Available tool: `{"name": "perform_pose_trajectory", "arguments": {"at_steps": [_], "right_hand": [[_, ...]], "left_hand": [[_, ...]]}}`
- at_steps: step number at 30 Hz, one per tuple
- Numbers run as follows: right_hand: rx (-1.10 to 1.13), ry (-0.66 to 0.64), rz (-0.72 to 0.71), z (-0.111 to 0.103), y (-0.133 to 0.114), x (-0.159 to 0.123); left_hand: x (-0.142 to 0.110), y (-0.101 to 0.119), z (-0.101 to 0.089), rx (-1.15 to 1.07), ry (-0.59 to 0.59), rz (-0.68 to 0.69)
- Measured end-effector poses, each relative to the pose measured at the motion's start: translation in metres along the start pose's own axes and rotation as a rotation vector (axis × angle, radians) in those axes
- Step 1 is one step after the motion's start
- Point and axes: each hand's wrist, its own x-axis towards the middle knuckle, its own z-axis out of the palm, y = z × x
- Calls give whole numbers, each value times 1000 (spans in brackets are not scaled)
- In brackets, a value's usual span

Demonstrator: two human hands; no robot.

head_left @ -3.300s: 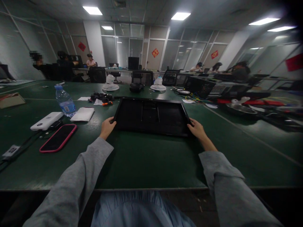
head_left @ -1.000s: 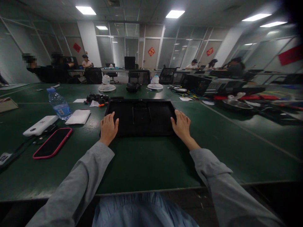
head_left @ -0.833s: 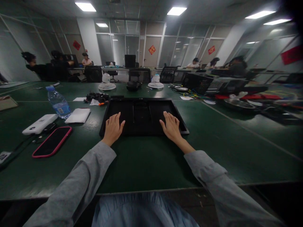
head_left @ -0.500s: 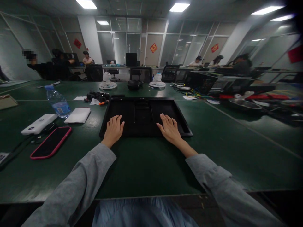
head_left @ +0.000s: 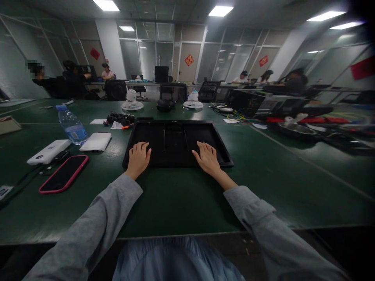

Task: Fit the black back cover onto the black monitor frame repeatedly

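A shallow black tray-like panel (head_left: pixel 175 156) with raised edges lies flat on the green table (head_left: pixel 181 203) before me. Over its left front part rests my left hand (head_left: pixel 138 159), palm down with the fingers loosely extended. My right hand (head_left: pixel 206 157) lies over the right front part in the same way, thumb apart from the fingers. Neither hand grips anything. Whether the fingertips press on the panel or hover just above it, I cannot tell.
To the left are a water bottle (head_left: pixel 72 127), a white power bank (head_left: pixel 48 152), a folded white cloth or tissue pack (head_left: pixel 96 141) and a red-edged phone (head_left: pixel 64 173). Two white fans (head_left: pixel 132 102) stand beyond the panel. A metal pan (head_left: pixel 297 130) and cables sit at right.
The view has shifted slightly. Both hands stay over the panel in nearly the same pose, and nothing has been picked up or let go.
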Motion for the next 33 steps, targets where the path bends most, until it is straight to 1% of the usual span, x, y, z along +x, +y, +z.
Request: {"name": "perform_pose_trajectory", "arguments": {"at_steps": [4,8,11,15,17,19,21,25,26,27,30,33], "right_hand": [[34,27,23,-4,-1,0],[35,99,73,-10,7,2],[-3,160,188,-16,26,5],[-24,211,439,-20,68,7],[65,168,555,-20,89,9],[224,82,636,-19,105,11],[370,30,653,-18,114,12],[556,47,537,-18,119,13],[599,40,529,-18,119,14],[646,25,547,-18,120,14],[838,-49,659,-17,123,16],[965,-74,714,-15,125,17]], "left_hand": [[2,-9,-10,-14,86,-68],[5,-26,-17,-11,156,-193],[7,-41,-15,-28,163,-295],[11,-59,-8,-108,160,-406],[13,-66,-3,-165,156,-437],[15,-73,1,-229,161,-474],[16,-79,5,-306,158,-509],[20,-90,12,-458,116,-582],[20,-92,13,-485,107,-598],[21,-95,13,-507,100,-612],[22,-100,12,-554,98,-638],[22,-101,9,-605,72,-616]]}}
